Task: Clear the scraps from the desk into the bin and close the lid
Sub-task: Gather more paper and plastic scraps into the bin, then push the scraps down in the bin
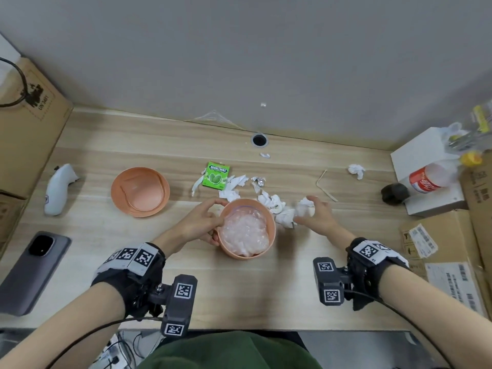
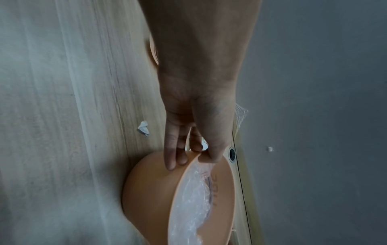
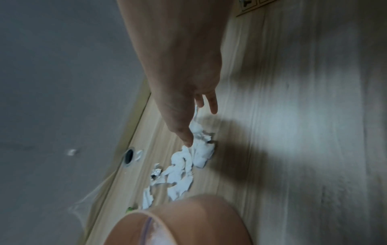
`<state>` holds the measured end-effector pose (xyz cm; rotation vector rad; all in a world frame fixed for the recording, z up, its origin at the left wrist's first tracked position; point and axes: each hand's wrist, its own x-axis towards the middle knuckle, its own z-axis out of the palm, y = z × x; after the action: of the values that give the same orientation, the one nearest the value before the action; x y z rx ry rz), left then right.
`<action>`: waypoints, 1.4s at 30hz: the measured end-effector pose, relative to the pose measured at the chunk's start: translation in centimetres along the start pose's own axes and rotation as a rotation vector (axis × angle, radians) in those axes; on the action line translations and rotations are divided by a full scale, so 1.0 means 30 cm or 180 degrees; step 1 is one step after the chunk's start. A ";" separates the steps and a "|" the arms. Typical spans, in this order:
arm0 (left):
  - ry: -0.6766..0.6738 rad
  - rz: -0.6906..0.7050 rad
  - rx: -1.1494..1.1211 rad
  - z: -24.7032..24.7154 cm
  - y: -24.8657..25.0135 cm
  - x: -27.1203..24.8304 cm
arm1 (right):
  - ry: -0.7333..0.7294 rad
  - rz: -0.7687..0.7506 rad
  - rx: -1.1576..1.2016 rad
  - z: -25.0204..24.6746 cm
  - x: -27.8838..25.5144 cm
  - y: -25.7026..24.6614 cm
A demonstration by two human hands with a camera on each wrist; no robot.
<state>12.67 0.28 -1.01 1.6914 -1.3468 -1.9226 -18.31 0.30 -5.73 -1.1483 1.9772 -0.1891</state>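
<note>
The small orange bin (image 1: 239,254) lined with a clear plastic bag stands mid-desk, and my left hand (image 1: 205,222) pinches its left rim, thumb inside and fingers outside. The left wrist view shows that grip, left hand (image 2: 188,154) on the bin (image 2: 150,190). The orange lid (image 1: 140,191) lies upturned to the left. White paper scraps (image 1: 277,206) trail from behind the bin to my right hand (image 1: 314,214), which cups a crumpled wad with loosely extended fingers. In the right wrist view the right hand (image 3: 199,119) touches the scraps (image 3: 188,162) beside the bin (image 3: 199,215).
A green gum box (image 1: 216,174), foil wad (image 1: 258,181), thin stick (image 1: 326,186) and another tissue (image 1: 356,170) lie farther back. A phone (image 1: 32,270) and white controller (image 1: 58,187) sit left. Cardboard boxes (image 1: 452,249) and a cola bottle (image 1: 428,179) crowd the right.
</note>
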 end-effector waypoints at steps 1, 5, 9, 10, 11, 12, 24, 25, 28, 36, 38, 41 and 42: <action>-0.0002 -0.0014 0.0015 -0.001 0.003 0.003 | 0.0027 0.0040 -0.0063 0.010 0.016 0.009; -0.0014 -0.0053 0.0005 0.001 0.014 0.005 | 0.0054 0.0027 -0.0226 0.059 0.077 0.007; 0.0004 -0.0095 -0.0018 0.003 0.021 0.009 | 0.0220 -0.0107 -0.0449 0.101 0.117 0.000; 0.0017 -0.0110 -0.0018 0.004 0.020 0.011 | 0.0278 -0.0174 -0.0465 0.111 0.123 0.006; 0.0025 -0.0121 -0.0017 0.005 0.019 0.014 | 0.0318 -0.0241 -0.0462 0.118 0.128 0.015; 0.0029 -0.0132 -0.0017 0.005 0.018 0.017 | 0.0320 -0.0284 -0.0469 0.122 0.128 0.025; -0.0214 -0.0139 0.0043 0.030 0.042 0.039 | -0.0571 -0.1493 0.0895 -0.074 -0.101 -0.305; -0.0292 -0.0143 0.0040 0.035 0.047 0.034 | -0.0805 -0.1661 0.0559 -0.072 -0.128 -0.330; -0.0318 -0.0072 0.0029 0.038 0.058 0.016 | -0.1482 -0.1991 -0.0241 -0.046 -0.174 -0.364; -0.0029 0.0121 -0.0190 -0.072 0.010 -0.059 | -0.1075 -0.1375 0.0584 -0.022 -0.099 -0.352; 0.0150 0.0153 -0.0318 -0.111 -0.014 -0.085 | -0.0924 -0.1146 0.0508 0.019 -0.056 -0.335; 0.0497 0.0185 -0.0474 -0.175 -0.063 -0.127 | -0.0877 -0.0920 0.0280 0.101 0.007 -0.313; 0.0611 0.0192 -0.0562 -0.195 -0.083 -0.140 | -0.0887 -0.0898 0.0174 0.129 0.025 -0.313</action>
<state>20.00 1.84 0.44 1.6801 -1.1105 -1.7396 -9.57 -4.66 -4.05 -1.3379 1.5557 -0.2151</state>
